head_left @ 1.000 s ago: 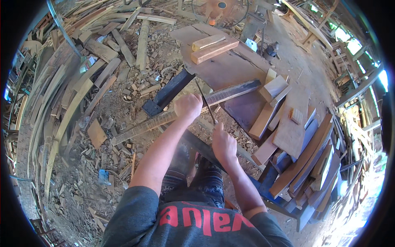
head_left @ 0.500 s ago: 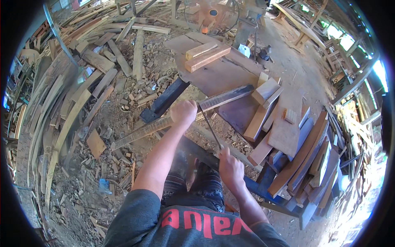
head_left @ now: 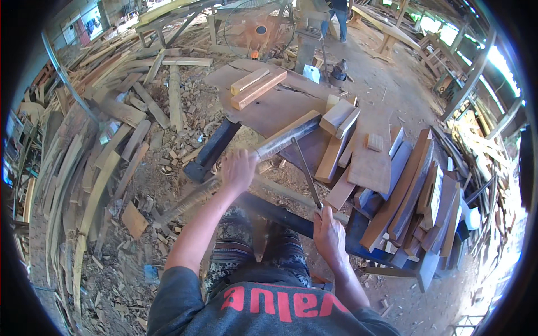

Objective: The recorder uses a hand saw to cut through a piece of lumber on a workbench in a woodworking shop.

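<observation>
My left hand is closed round the middle of a long, narrow wooden bar, which lies at a slant in front of me. The bar's far right end is dark, and its near left end looks blurred. In my right hand I grip the near end of a long, thin, dark tool, either a file or a narrow blade; I cannot tell which. Its tip points away from me, beside the bar's right part. Whether it touches the bar is unclear.
A low bench with a brown board top carries two wooden blocks. Cut timber is stacked at right, by a dark beam before my legs. Scrap wood covers the ground at left. A fan and a person's legs show farther off.
My left hand has come lower and left along the bar, away from the tool's tip. My right hand has moved right and nearer with the tool. The bar looks turned, and the view has shifted.
</observation>
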{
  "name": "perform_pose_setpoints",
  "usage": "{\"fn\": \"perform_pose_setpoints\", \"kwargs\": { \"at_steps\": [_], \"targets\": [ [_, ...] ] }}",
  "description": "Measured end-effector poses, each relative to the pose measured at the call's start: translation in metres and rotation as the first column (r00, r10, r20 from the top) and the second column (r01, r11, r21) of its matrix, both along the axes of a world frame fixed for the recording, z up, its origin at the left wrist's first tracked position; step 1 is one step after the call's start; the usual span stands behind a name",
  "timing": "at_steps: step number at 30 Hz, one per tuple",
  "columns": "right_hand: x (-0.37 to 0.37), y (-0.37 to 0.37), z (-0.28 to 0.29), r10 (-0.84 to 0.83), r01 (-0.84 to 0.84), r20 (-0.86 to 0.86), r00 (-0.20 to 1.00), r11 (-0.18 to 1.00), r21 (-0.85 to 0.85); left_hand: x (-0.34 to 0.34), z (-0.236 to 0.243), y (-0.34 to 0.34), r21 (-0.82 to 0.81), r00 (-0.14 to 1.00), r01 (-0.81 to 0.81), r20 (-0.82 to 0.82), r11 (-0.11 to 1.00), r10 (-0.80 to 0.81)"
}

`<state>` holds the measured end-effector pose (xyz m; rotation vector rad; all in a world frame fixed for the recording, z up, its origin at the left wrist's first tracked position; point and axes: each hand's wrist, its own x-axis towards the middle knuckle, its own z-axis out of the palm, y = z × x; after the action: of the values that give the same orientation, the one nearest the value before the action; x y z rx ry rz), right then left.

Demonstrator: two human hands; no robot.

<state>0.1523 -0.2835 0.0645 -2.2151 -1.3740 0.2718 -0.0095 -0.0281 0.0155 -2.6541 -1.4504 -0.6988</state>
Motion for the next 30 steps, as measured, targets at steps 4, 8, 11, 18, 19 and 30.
{"fn": "perform_pose_setpoints", "kwargs": {
  "at_steps": [4, 8, 11, 18, 19, 30],
  "targets": [
    [-0.006, 0.047, -0.004, 0.074, -0.073, -0.001, 0.997, 0.995, 0.067, 0.01, 0.035, -0.007, -0.328, 0.997, 0.062, -0.022, 0.943, -0.073],
    [-0.018, 0.094, -0.011, 0.154, -0.154, 0.001, 0.988, 0.983, 0.097, 0.02, 0.031, 0.008, -0.514, 0.995, -0.062, -0.096, 0.855, 0.014],
    [-0.015, 0.11, -0.021, 0.181, -0.182, 0.018, 0.983, 0.981, 0.063, 0.03, 0.041, 0.008, -0.614, 0.992, -0.08, -0.127, 0.785, 0.001],
    [-0.021, 0.122, -0.035, 0.237, -0.246, 0.098, 0.967, 0.965, 0.088, 0.014, 0.008, 0.044, -0.895, 0.999, -0.029, -0.012, 0.445, 0.04],
    [-0.021, 0.121, -0.038, 0.233, -0.241, 0.087, 0.969, 0.967, 0.084, 0.016, 0.012, 0.042, -0.872, 0.997, -0.082, -0.078, 0.482, 0.028],
    [-0.021, 0.135, -0.032, 0.192, -0.192, 0.019, 0.981, 0.981, 0.014, 0.034, 0.04, 0.014, -0.639, 0.939, -0.323, -0.309, 0.699, 0.152]
  ]
}}
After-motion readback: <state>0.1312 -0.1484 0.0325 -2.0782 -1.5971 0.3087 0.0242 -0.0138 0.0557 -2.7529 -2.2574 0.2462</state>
